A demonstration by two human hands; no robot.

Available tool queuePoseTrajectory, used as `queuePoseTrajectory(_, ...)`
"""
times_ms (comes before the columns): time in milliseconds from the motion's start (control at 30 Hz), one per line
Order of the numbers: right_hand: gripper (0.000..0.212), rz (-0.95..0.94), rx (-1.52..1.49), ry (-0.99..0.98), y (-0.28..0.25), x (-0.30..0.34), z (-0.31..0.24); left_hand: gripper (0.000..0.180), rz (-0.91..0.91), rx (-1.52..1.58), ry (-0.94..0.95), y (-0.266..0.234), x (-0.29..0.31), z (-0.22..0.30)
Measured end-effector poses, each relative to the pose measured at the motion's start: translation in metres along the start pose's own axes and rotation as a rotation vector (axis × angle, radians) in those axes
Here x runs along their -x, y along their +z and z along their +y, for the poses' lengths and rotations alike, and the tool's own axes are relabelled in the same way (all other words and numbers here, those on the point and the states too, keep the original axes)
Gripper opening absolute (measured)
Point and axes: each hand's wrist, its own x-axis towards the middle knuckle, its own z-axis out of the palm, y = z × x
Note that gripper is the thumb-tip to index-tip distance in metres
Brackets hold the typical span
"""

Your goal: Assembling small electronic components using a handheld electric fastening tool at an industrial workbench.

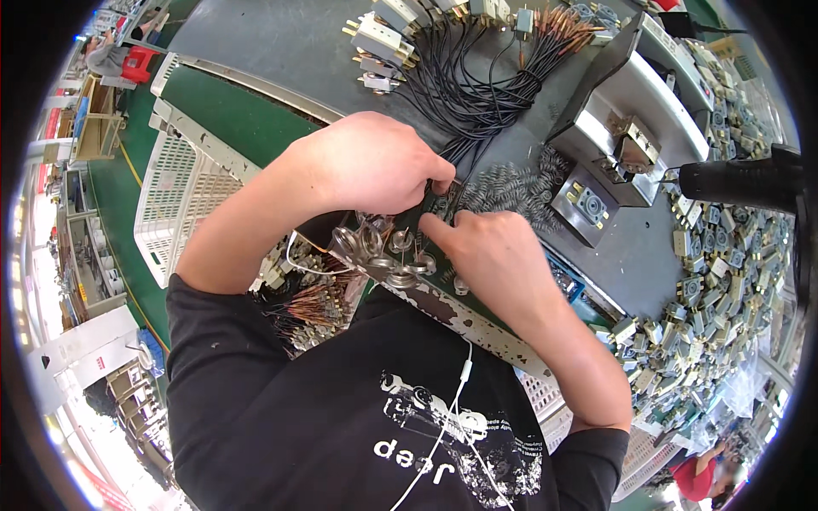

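My left hand (371,162) reaches in over the near edge of the grey worktable (281,38), its fingers curled and pinched together. Just below and to the right, my right hand (498,260) is closed as well, thumb and forefinger almost meeting the left fingertips. A small dark part seems to lie between them, but the fingers hide what it is. Shiny round metal pieces (396,264) are heaped at the table edge below my left hand. Beyond my right hand spreads a pile of small coil springs (511,192).
A tied bundle of black cables (494,98) with grey plugs (383,38) and copper-coloured ends (562,30) lies ahead. To the right stand a metal fixture (626,111), a socket part (588,203), a black power screwdriver (741,180) and heaped grey sockets (716,281). White plastic crates (183,179) stand left.
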Motion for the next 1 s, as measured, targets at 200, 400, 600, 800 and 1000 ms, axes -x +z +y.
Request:
queuePoseTrajectory(200,0.02,-0.049,-0.414,-0.022,-0.028,0.018,0.026,0.024,-0.034,-0.034,0.016,0.0,-0.002,0.005)
queuePoseTrajectory(400,0.018,0.202,-1.795,0.462,0.003,0.055,0.014,0.024,-0.102,0.086,0.056,-0.005,-0.001,0.009)
queuePoseTrajectory(600,0.042,0.09,-2.048,0.64,-0.013,0.057,0.018,0.017,-0.144,0.146,0.161,0.0,-0.012,0.003)
queuePoseTrajectory(800,0.036,0.015,-1.296,0.617,-0.034,0.083,0.034,0.014,0.585,0.102,0.327,0.005,-0.058,-0.004)
queuePoseTrajectory(1000,0.033,0.218,-0.184,0.56,-0.035,0.11,0.045,0.017,0.679,0.078,0.339,0.012,-0.09,-0.02)
